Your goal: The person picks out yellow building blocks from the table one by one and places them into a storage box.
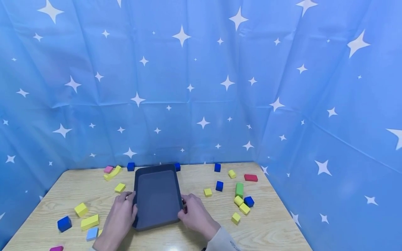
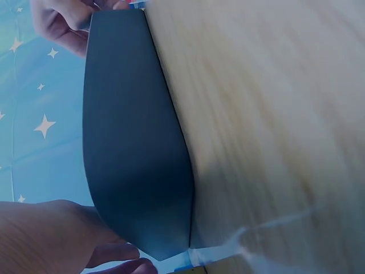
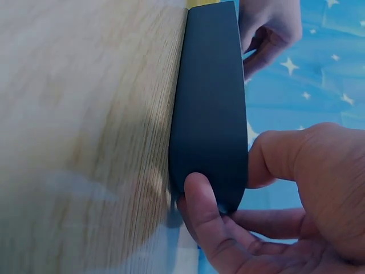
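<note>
A dark grey rectangular tray point(image 1: 158, 198) lies in the middle of the wooden table, its inside bare. My left hand point(image 1: 120, 216) grips its left side, and my right hand point(image 1: 196, 214) holds the right side near the front corner. In the right wrist view, the fingers point(image 3: 208, 228) press on the tray's outer wall point(image 3: 208, 103) while the thumb reaches over the rim. From the left wrist, the near wall point(image 2: 131, 125) stands along the tabletop, with the left fingers partly hidden behind its corner.
Yellow blocks point(image 1: 90, 222), a dark blue cube point(image 1: 64, 223) and a light blue block point(image 1: 92, 234) lie left of the tray. To the right are a green block point(image 1: 239, 189), a red block point(image 1: 251, 177) and several others. A starry blue curtain point(image 1: 201, 87) hangs behind the table.
</note>
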The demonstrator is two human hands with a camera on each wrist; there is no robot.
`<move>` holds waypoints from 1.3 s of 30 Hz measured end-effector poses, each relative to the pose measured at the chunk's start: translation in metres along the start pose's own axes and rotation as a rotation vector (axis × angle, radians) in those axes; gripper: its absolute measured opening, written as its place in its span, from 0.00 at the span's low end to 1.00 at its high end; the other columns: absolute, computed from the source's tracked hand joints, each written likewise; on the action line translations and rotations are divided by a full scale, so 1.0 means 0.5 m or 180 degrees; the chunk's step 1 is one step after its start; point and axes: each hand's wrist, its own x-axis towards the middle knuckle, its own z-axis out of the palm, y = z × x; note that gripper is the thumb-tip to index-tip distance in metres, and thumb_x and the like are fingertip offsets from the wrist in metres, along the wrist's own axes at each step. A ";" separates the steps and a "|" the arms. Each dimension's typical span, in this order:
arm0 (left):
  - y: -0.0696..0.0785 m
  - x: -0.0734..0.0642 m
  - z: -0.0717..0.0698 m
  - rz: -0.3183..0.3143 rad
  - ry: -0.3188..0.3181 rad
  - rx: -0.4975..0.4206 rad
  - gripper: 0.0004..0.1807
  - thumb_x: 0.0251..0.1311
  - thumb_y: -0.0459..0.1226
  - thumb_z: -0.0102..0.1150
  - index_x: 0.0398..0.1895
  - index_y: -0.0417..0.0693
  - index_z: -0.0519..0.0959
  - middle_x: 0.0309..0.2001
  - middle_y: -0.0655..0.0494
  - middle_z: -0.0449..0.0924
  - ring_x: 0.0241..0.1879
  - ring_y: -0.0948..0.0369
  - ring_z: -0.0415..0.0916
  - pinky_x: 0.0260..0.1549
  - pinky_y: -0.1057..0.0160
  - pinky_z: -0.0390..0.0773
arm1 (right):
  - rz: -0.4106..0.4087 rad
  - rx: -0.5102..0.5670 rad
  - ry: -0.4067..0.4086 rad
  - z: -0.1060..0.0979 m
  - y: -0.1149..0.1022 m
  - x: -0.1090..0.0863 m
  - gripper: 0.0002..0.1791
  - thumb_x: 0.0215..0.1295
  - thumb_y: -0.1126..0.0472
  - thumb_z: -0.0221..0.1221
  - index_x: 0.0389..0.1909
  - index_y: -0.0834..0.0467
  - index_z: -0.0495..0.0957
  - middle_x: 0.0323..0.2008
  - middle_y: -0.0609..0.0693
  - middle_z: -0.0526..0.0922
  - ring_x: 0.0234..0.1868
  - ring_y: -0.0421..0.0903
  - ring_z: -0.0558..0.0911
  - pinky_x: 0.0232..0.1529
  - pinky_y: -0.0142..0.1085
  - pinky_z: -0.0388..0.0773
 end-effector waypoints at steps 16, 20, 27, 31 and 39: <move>0.020 0.001 0.005 -0.0103 -0.0249 -0.0279 0.30 0.73 0.27 0.71 0.74 0.19 0.78 0.62 0.24 0.85 0.58 0.33 0.92 0.54 0.39 0.96 | 0.0026 -0.0013 -0.0085 -0.017 0.006 -0.042 0.42 0.69 0.68 0.70 0.85 0.64 0.75 0.58 0.56 0.87 0.42 0.37 0.79 0.37 0.30 0.81; 0.026 -0.002 0.005 -0.0148 -0.0348 -0.0294 0.31 0.73 0.28 0.72 0.75 0.20 0.78 0.60 0.25 0.86 0.55 0.36 0.92 0.53 0.40 0.96 | 0.0091 0.0050 -0.0146 -0.019 0.013 -0.053 0.43 0.68 0.68 0.69 0.86 0.64 0.73 0.58 0.54 0.86 0.42 0.37 0.79 0.37 0.30 0.81; 0.040 -0.007 0.012 -0.0128 -0.0379 -0.0315 0.31 0.73 0.28 0.73 0.76 0.22 0.78 0.61 0.27 0.87 0.56 0.39 0.93 0.52 0.42 0.97 | 0.0114 0.0112 -0.0137 -0.026 0.020 -0.074 0.47 0.66 0.69 0.68 0.88 0.65 0.69 0.58 0.54 0.85 0.41 0.38 0.79 0.36 0.30 0.81; 0.049 -0.008 0.015 -0.0097 -0.0418 -0.0308 0.32 0.74 0.29 0.73 0.77 0.24 0.78 0.62 0.28 0.87 0.59 0.37 0.92 0.55 0.41 0.96 | 0.0195 0.0179 -0.0148 -0.033 0.021 -0.081 0.51 0.65 0.69 0.68 0.91 0.63 0.65 0.61 0.56 0.85 0.41 0.39 0.80 0.35 0.31 0.81; 0.062 -0.013 0.019 0.0034 -0.0448 -0.0342 0.33 0.72 0.29 0.75 0.77 0.25 0.78 0.64 0.27 0.87 0.58 0.36 0.93 0.54 0.41 0.96 | 0.0143 0.0283 -0.0091 -0.043 0.039 -0.091 0.45 0.74 0.69 0.65 0.89 0.71 0.61 0.55 0.55 0.88 0.40 0.36 0.81 0.37 0.31 0.82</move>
